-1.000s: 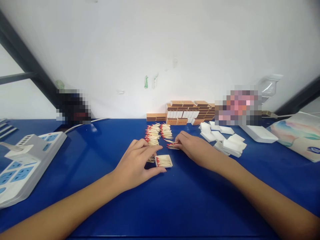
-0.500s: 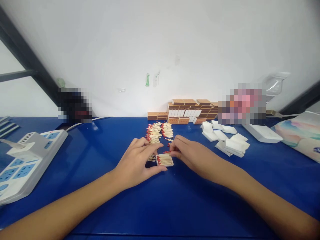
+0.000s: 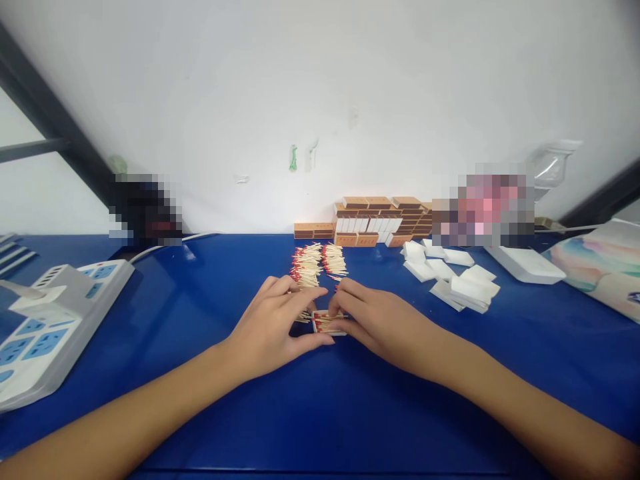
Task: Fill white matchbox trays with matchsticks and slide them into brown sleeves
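A small white matchbox tray (image 3: 315,325) lies on the blue table with red-tipped matches (image 3: 323,325) in it. My left hand (image 3: 273,327) curves round its left end, thumb along the front side and another finger at the back corner, while the index finger stretches out above. Over the tray's right part, my right hand (image 3: 367,317) has thumb and fingers pinched on a few matches, their heads pointing left. Its fingers cover part of the tray. Just behind the hands lie two rows of loose matches, a left pile (image 3: 307,265) and a right pile (image 3: 334,259); the left one runs partly behind my left hand.
Brown matchboxes (image 3: 367,239) are stacked against the wall (image 3: 225,100). Several white trays (image 3: 440,270) lie scattered to the right, near a white box (image 3: 530,267) and a colourful pack (image 3: 600,267). A white power strip (image 3: 75,333) with a plug occupies the left side.
My right hand has moved left from beside the tray to over it, bringing pinched matches into it. My left hand and the tray have hardly moved.
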The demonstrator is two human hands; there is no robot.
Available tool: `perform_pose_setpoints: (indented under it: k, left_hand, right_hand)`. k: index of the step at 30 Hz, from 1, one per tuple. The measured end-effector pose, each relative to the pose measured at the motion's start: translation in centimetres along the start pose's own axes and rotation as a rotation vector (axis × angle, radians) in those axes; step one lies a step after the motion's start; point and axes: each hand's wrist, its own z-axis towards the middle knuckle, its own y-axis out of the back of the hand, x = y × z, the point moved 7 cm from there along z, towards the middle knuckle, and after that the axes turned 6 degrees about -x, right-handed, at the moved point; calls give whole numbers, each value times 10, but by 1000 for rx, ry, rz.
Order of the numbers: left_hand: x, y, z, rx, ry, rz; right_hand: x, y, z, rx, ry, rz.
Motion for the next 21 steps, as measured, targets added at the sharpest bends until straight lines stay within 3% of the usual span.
perform_pose_setpoints:
  k: [6, 14, 21]
  left_hand:
    - [1, 0, 0, 13, 14, -5]
    - [2, -3, 1, 49, 26, -39]
    - [3, -4, -2, 58, 27, -29]
  right_hand:
    - [-3, 3, -3, 35, -30, 54]
    - [-14, 8, -2, -17, -96, 17]
    - [-19, -1, 0, 31, -95, -10]
